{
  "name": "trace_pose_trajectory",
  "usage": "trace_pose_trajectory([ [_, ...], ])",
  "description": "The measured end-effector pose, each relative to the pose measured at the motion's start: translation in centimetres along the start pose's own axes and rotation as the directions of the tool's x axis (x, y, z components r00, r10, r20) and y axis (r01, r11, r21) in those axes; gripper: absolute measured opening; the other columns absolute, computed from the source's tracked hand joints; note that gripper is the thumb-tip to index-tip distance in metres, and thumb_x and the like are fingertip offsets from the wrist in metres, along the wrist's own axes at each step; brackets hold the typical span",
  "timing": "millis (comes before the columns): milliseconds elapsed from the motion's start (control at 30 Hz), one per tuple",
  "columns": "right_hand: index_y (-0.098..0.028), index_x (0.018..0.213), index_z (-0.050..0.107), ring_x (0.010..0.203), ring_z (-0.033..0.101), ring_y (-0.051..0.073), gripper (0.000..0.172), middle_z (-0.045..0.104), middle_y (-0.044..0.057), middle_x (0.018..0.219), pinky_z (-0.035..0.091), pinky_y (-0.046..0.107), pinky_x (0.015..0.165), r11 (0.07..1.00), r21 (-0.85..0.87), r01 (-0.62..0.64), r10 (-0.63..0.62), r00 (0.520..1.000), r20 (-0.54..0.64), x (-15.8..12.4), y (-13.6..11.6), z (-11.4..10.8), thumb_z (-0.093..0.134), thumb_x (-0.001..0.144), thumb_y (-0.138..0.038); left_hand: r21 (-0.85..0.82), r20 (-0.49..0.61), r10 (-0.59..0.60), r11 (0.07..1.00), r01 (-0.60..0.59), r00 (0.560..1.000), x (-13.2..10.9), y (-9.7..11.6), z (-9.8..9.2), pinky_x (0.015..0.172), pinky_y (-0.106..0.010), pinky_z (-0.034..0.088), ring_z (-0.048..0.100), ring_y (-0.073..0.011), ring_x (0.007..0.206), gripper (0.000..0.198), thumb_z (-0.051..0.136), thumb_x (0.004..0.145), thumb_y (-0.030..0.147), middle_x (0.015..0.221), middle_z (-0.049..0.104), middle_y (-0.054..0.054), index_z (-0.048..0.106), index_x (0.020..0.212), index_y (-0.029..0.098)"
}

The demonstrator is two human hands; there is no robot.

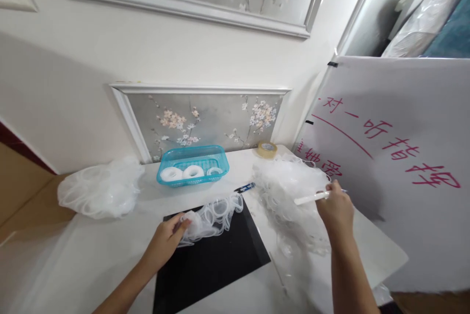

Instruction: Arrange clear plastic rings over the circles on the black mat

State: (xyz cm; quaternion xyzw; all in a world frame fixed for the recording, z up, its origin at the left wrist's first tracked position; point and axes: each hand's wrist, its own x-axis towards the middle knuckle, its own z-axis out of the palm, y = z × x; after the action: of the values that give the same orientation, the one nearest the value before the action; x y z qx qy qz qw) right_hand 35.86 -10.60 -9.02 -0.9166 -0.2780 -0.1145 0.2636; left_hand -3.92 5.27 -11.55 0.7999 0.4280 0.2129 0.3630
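Observation:
My left hand (169,236) is closed on one end of a bunch of clear plastic rings (215,215), which spreads to the right over a black mat (216,265). In my right hand (336,208) is a slim white stick-like tool (310,198), its tip pointing left. Its exact kind does not show. Just behind and below the tool lies a large heap of similar translucent rings (282,186), partly in a clear plastic bag.
A blue plastic basket (193,150) with white rings stands against the wall. Nearby are a roll of tape (267,149) and a dark blue pen-like item (245,187). A clear bag (101,189) sits at left. A board with red writing (404,167) borders the right.

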Motion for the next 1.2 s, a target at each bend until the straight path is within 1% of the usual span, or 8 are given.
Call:
trace_pose_trajectory([
  [100,-0.018,0.093,0.052,0.091,0.059,0.029,0.022,0.06,0.02,0.114,0.043,0.038,0.075,0.938,0.337,0.085,-0.131,0.985,0.116,-4.4,-4.1,-0.5,0.051,0.081,-0.036,-0.189,-0.11,-0.001,0.982,-0.02,0.994,0.1,3.3,-0.5,0.054,-0.022,0.04,0.05,-0.014,0.058,0.045,0.043,0.087,0.056,0.063,0.052,0.001,0.058,0.078,0.015],
  [200,-0.021,0.095,0.049,0.103,0.057,0.028,0.035,0.058,0.014,0.117,0.045,0.039,0.084,0.73,0.653,0.204,-0.521,0.784,0.338,-9.5,-9.2,0.0,0.064,0.074,-0.045,-0.353,-0.096,-0.007,0.935,-0.027,0.995,0.2,6.5,-0.6,0.051,-0.021,0.038,0.046,-0.0117,0.055,0.044,0.046,0.087,0.056,0.062,0.05,0.002,0.058,0.081,0.015],
  [300,-0.02,0.097,0.047,0.1,0.056,0.03,0.051,0.058,0.012,0.108,0.045,0.041,0.086,0.686,0.702,0.192,-0.601,0.693,0.398,-13.1,-12.5,0.5,0.075,0.062,-0.044,-0.472,-0.047,-0.001,0.881,-0.021,0.999,0.1,8.6,-0.6,0.055,-0.022,0.043,0.049,-0.0123,0.058,0.04,0.049,0.087,0.054,0.067,0.053,0.001,0.059,0.089,0.015],
  [567,-0.025,0.077,0.035,0.092,0.058,0.028,0.024,0.059,0.009,0.102,0.047,0.041,0.078,0.571,0.757,0.319,-0.674,0.708,0.21,-16.1,-13.3,1.8,0.058,0.074,-0.027,-0.367,-0.118,-0.019,0.93,-0.026,0.993,-1.3,8.4,-0.8,0.051,-0.021,0.04,0.045,-0.0114,0.055,0.041,0.045,0.088,0.055,0.062,0.047,0.002,0.054,0.079,0.016],
  [733,-0.025,0.07,0.025,0.059,0.049,0.018,0.037,0.053,-0.003,0.069,0.043,0.031,0.055,0.529,0.826,0.195,-0.659,0.707,0.256,-14.4,-12.6,1.7,0.061,0.068,-0.027,0.015,-0.154,0.088,0.996,-0.087,0.984,-2.1,7.2,-2.2,0.046,-0.019,0.028,0.03,-0.008,0.047,0.044,0.054,0.079,0.056,0.051,0.03,0.006,0.048,0.058,0.017],
  [833,-0.024,0.069,0.026,0.057,0.046,0.015,0.034,0.051,-0.003,0.066,0.04,0.027,0.054,0.531,0.829,0.177,-0.648,0.715,0.262,-12.0,-12.4,0.2,0.059,0.074,-0.029,0.171,-0.09,0.131,0.979,-0.114,0.987,-2.0,6.8,-4.1,0.047,-0.02,0.029,0.029,-0.008,0.046,0.043,0.064,0.066,0.06,0.049,0.031,0.007,0.064,0.073,0.018],
  [1000,-0.023,0.07,0.03,0.073,0.055,0.015,0.023,0.06,0.0,0.079,0.042,0.027,0.067,0.429,0.87,0.243,-0.649,0.753,0.109,-7.8,-12.6,-2.5,0.052,0.074,-0.016,0.398,-0.017,0.216,0.897,-0.192,0.976,-1.2,7.1,-8.5,0.05,-0.021,0.032,0.04,-0.0113,0.046,0.054,0.066,0.063,0.059,0.05,0.045,0.007,0.068,0.099,0.02],
  [1200,-0.023,0.068,0.029,0.07,0.051,0.012,0.027,0.056,-0.002,0.076,0.041,0.025,0.068,0.306,0.833,0.46,-0.709,0.694,-0.122,-2.8,-15.4,-5.1,0.053,0.071,-0.012,0.58,0.005,0.33,0.768,-0.271,0.944,1.0,10.0,-14.4,0.067,-0.018,0.037,0.054,-0.0091,0.067,0.027,0.052,0.071,0.035,0.08,0.062,0.003,0.068,0.077,0.013],
])
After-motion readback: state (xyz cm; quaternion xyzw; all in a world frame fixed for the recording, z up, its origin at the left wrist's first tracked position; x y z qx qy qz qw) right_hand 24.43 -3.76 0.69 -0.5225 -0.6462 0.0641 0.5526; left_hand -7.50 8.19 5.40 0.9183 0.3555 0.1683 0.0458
